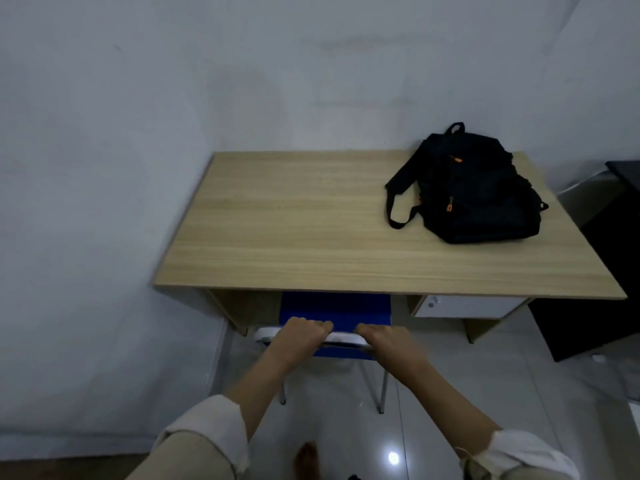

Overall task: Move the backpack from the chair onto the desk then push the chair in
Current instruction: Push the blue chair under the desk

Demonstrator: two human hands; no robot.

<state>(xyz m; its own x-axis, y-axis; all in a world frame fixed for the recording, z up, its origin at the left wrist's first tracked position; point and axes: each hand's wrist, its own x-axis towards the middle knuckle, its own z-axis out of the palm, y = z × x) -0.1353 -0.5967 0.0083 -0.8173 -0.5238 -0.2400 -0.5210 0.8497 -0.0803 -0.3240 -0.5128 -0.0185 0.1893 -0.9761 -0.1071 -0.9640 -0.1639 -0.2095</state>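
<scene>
item: blue-seated folding chair with a white top rail and thin metal legs point(334, 308). its seat lies just ahead of both grips, mostly tucked under the front edge of the desk; the back rail and rear legs stand out on the near side.

item: left grip point(301, 336). fingers curled over the white rail, clamped on its left part, knuckles up.

item: right grip point(384, 341). clamped on the same rail, just beside the left grip, with a short bare stretch of rail between the two.

item: black fabric backpack with orange zip pulls point(474, 188). lies on the desk well ahead of the grips and off to the right, near the back corner by the wall, one strap trailing toward the middle. first part of the task judged done.

item: light wood-grain desk with a white drawer front point(294, 220). its front edge sits just ahead of and above the grips.

item: glossy pale tiled floor point(450, 393). below the grips, under the chair legs.

stage: judged late in the push; little travel seems left.

risks, as judgement:
- knuckles pinched between rail and desk edge if the push runs on with both grips on top of the rail.
- chair twisting and a leg or seat corner striking the drawer unit to the right of the grips, from an uneven push.
- legs skidding or chattering on the smooth tiles.
- a hard bump jolting the desk; the backpack lies flat and looks unlikely to slide.
</scene>
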